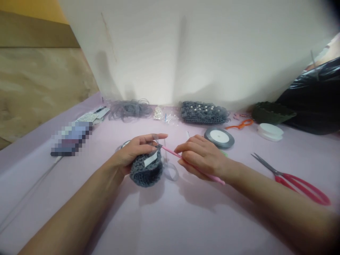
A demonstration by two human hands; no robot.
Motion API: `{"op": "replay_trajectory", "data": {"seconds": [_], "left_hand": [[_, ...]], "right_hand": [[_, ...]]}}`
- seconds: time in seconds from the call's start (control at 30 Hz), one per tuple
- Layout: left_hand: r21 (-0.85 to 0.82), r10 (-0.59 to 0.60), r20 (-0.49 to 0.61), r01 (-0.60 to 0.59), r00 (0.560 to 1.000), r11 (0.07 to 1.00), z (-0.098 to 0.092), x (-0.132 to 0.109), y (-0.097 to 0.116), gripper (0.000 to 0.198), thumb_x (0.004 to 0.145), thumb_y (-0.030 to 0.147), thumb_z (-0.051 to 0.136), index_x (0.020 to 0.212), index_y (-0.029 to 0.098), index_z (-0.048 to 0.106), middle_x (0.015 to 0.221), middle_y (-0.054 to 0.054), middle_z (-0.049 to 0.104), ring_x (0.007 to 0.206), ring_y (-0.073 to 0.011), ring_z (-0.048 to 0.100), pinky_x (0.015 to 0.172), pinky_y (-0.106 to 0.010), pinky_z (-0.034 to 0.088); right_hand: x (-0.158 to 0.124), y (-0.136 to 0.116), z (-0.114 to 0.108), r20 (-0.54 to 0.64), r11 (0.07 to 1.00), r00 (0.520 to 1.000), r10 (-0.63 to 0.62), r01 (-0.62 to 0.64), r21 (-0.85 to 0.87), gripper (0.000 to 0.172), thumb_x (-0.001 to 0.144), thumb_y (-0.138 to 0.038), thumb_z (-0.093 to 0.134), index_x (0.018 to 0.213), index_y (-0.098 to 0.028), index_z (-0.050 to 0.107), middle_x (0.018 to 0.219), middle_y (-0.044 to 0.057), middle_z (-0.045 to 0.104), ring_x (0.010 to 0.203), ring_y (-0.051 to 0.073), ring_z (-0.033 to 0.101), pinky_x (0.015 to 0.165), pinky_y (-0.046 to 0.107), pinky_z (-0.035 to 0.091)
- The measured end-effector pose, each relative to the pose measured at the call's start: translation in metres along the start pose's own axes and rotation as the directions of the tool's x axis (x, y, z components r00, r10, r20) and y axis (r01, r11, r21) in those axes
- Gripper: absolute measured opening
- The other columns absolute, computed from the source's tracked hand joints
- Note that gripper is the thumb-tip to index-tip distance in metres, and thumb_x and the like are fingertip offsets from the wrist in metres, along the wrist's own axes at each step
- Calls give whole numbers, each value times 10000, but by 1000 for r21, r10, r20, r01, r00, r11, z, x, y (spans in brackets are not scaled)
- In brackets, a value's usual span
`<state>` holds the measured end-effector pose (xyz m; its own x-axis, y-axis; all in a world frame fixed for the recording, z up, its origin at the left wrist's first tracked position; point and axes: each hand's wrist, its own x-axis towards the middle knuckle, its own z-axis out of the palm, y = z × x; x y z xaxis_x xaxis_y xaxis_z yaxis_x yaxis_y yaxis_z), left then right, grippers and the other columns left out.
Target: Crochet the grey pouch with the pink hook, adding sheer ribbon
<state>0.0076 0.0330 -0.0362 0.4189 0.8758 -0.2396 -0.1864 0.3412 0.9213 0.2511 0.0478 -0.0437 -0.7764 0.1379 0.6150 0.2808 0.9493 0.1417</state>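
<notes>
My left hand [135,150] is closed on a dark grey crocheted piece [147,173], curved like a small pouch, with a white strip [151,159] on it. Its index finger is stretched out, and grey ribbon passes over the fingers. In my right hand [200,157] is a pink crochet hook [171,151], held like a pencil, its tip at the top edge of the crochet piece. A loop of sheer grey ribbon [171,172] hangs between the two hands. Just beyond my right hand lies a spool of grey ribbon [219,137].
Red-handled scissors [292,180] lie at the right. Along the back are loose ribbon [130,109], pearl beads [158,114], a beaded crochet piece [204,112], orange scissors [240,124], a white spool [270,131] and a black plastic bag [310,102]. A blurred device [73,138] with a cable lies left.
</notes>
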Motion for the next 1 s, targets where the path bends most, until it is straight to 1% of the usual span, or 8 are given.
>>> {"op": "replay_trajectory", "data": {"seconds": [0.2,0.37,0.53,0.63,0.73,0.8,0.87,1.0], "left_hand": [[-1,-68,52,68,996,998,-5,0,-1,534,682,158,671,1216,181,673,785,-36,622,546,-91,516,514,-211,395],[-10,-74,85,75,994,997,-6,0,-2,524,720,180,683,1242,215,658,710,-12,578,524,-83,455,511,-208,387],[13,-55,79,55,995,998,-5,-1,0,564,688,165,711,1248,190,650,655,26,495,505,-63,412,496,-194,355],[9,-61,73,61,995,998,-5,-1,0,542,684,153,680,1224,196,665,671,10,531,513,-80,451,512,-213,377],[-12,-103,73,104,992,995,-6,0,-1,519,685,162,644,1203,196,674,751,-45,623,574,-129,533,554,-251,424],[-24,-124,90,126,988,992,-8,0,-3,514,689,157,619,1200,188,671,763,-58,643,600,-146,556,578,-266,441],[-25,-130,116,134,985,991,-9,1,-4,515,701,144,600,1211,180,662,739,-50,634,589,-140,552,582,-265,443],[27,-97,125,94,987,995,-3,0,-5,567,711,113,623,1271,201,617,762,-37,644,580,-121,555,571,-241,426]], "right_hand": [[5,-5,-4,62,999,998,-30,28,34,77,960,-153,473,898,-176,513,966,76,690,753,151,578,711,318,426],[8,-9,-3,21,996,998,-55,56,-69,117,948,-154,505,837,-190,505,900,37,696,688,146,566,686,333,398],[8,-11,-2,13,999,1000,-17,17,-27,136,972,-165,459,849,-192,512,924,48,707,709,140,579,724,326,417],[8,-11,-4,59,1000,998,4,-5,10,129,960,-133,457,853,-184,508,924,52,698,716,135,562,738,323,420],[9,-12,-7,153,1000,988,-18,20,-13,119,941,-100,465,870,-180,516,913,37,685,709,145,522,732,331,406],[10,-14,-9,206,999,978,-29,35,-27,120,938,-93,458,887,-179,525,908,33,678,710,152,508,728,334,402],[10,-16,-8,180,1000,983,-19,23,-20,126,934,-89,456,875,-178,522,908,35,682,705,149,507,735,333,408],[9,-22,1,-7,997,997,72,-72,10,123,921,-97,493,827,-176,495,924,55,700,700,142,534,756,338,422]]}}
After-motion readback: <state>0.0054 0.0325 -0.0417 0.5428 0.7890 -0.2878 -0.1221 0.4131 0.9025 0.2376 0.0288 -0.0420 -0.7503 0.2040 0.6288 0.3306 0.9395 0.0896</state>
